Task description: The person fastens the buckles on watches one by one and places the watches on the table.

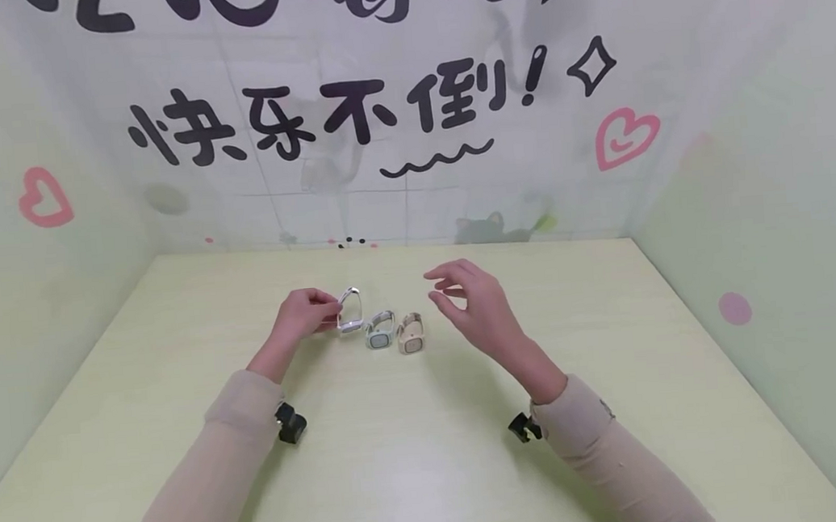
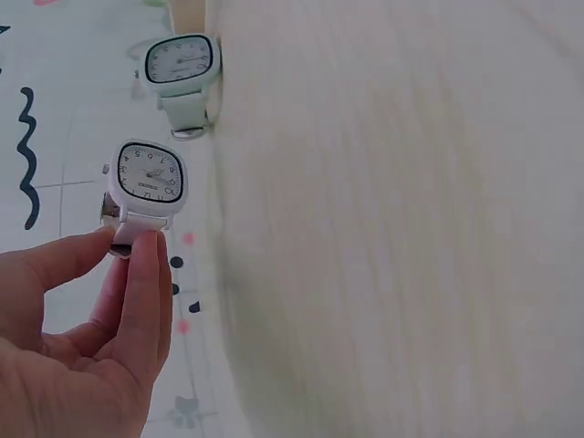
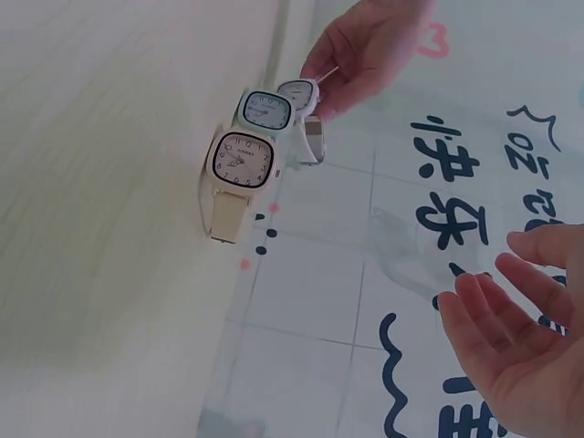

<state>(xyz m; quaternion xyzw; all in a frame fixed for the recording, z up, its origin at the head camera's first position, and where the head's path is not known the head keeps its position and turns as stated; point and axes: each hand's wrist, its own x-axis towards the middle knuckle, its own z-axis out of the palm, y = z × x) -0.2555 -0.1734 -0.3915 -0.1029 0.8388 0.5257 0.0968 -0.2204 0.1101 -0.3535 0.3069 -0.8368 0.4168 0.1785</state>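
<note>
Between thumb and fingers my left hand (image 1: 303,313) pinches the strap of a white wristwatch (image 1: 351,327). In the left wrist view that white watch (image 2: 151,173) shows its rounded-square dial. Just right of it a pale green wristwatch (image 1: 380,339) stands on the table with its strap looped, and beside that is a beige wristwatch (image 1: 412,344). The right wrist view has the beige watch (image 3: 242,161) nearest, the green watch (image 3: 266,110) behind it. My right hand (image 1: 475,301) hovers right of the watches, fingers loosely bent, holding nothing.
The light wooden table (image 1: 417,455) ends at a white back wall (image 1: 414,205) with black lettering and pink hearts. Pale side walls (image 1: 770,188) stand left and right. Black camera mounts (image 1: 291,423) sit at both wrists, below beige sleeves.
</note>
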